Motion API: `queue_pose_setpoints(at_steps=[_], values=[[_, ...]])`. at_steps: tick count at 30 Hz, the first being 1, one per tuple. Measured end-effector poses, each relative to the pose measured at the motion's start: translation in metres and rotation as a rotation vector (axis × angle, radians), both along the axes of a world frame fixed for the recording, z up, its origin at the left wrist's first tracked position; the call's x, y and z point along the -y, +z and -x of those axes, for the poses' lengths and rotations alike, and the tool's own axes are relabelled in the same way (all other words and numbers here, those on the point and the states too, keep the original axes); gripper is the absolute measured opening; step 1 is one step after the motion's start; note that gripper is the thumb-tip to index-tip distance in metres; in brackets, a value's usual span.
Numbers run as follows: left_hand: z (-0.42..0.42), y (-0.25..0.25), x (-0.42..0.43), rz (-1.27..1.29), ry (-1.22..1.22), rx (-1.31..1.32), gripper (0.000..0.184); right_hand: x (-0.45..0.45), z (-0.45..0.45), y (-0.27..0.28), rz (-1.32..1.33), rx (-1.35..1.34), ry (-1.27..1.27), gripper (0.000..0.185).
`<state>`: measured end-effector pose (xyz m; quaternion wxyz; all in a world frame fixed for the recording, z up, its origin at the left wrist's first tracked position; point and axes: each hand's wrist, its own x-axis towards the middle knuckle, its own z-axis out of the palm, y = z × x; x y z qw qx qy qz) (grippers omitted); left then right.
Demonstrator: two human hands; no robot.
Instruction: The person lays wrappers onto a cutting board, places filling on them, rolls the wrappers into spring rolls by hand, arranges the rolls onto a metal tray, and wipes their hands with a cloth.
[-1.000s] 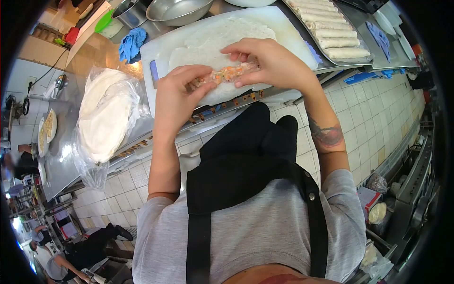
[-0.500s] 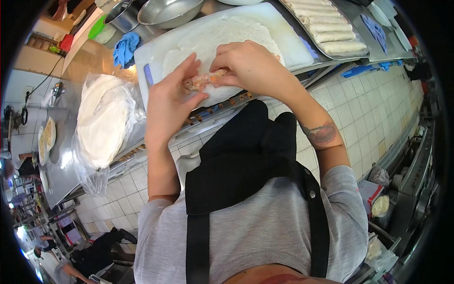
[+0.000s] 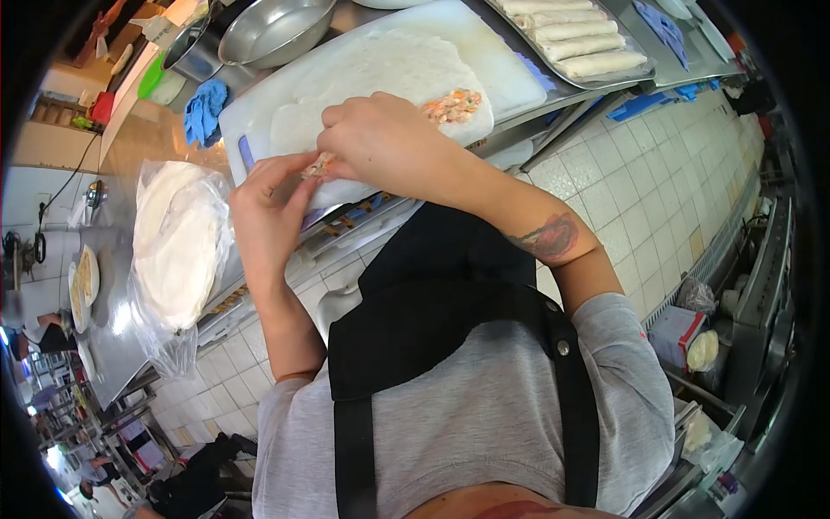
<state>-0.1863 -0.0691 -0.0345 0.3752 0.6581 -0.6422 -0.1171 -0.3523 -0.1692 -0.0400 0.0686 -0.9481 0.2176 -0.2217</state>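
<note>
On the white cutting board (image 3: 238,111) lies a thin, pale dough sheet (image 3: 372,71). A strip of orange-and-white chopped filling (image 3: 454,106) rests near the sheet's right end. More filling shows at the sheet's near left edge, between my two hands. My left hand (image 3: 266,203) pinches that lump between thumb and fingers. Over the sheet's near edge, my right hand (image 3: 380,143) is closed, its fingertips meeting the left ones at the same lump. The right palm hides the middle of the strip.
A tray of rolled pastries (image 3: 581,41) stands at the back right. Stacked dough sheets in a plastic bag (image 3: 177,246) lie at the left. Behind the board are a metal bowl (image 3: 275,33) and a blue cloth (image 3: 204,112). Other people are at the lower left.
Both hands have moved left along the near edge of the sheet. The filling at the right end, mostly covered before, now shows. The camera view has shifted slightly.
</note>
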Motion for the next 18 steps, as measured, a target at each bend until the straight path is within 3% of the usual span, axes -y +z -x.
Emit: queue_pose_setpoints(at_steps=[10,14,18], values=[[-0.004,-0.003,-0.005,0.097,0.007,-0.018,0.047,0.031,0.083,0.010,0.048,-0.005,-0.047,0.021],[-0.005,-0.003,-0.007,0.031,-0.001,-0.001,0.047,0.052,0.124,0.019,-0.241,0.013,0.065,0.040],[-0.003,-0.005,-0.005,0.054,0.003,-0.009,0.039,0.066,0.129,0.007,-0.282,0.093,0.132,0.037]])
